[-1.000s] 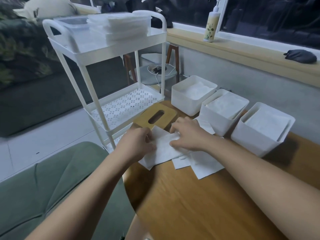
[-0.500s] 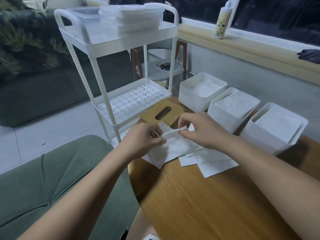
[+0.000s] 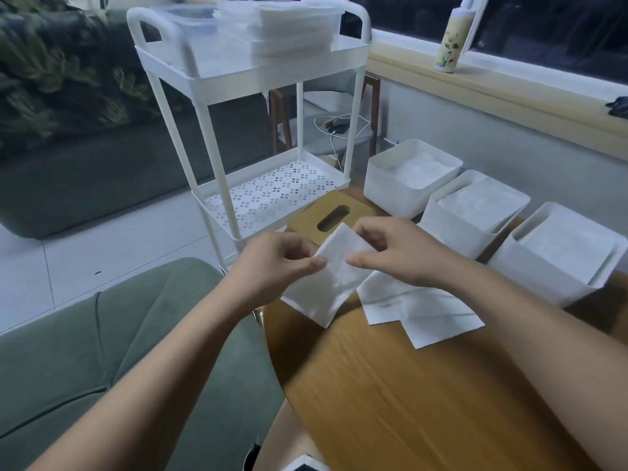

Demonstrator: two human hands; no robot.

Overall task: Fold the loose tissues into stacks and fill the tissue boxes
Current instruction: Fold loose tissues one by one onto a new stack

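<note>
Over the left edge of the wooden table I hold a white folded tissue lifted off the surface. My left hand pinches its left edge and my right hand pinches its right edge. More loose tissues lie flat on the table under my right wrist. Three white tissue boxes stand in a row behind: the far one, the middle one and the near one, each with white tissues inside. A wooden lid with a slot lies just beyond my hands.
A white three-tier cart stands left of the table, its top tray carrying stacked tissues and a clear container. A green cushioned seat is at the lower left. A lotion bottle stands on the window ledge.
The tissue lay pressed flat on the table a second ago. Both hands pinched it and raised it off the surface, folding it over into a smaller shape.
</note>
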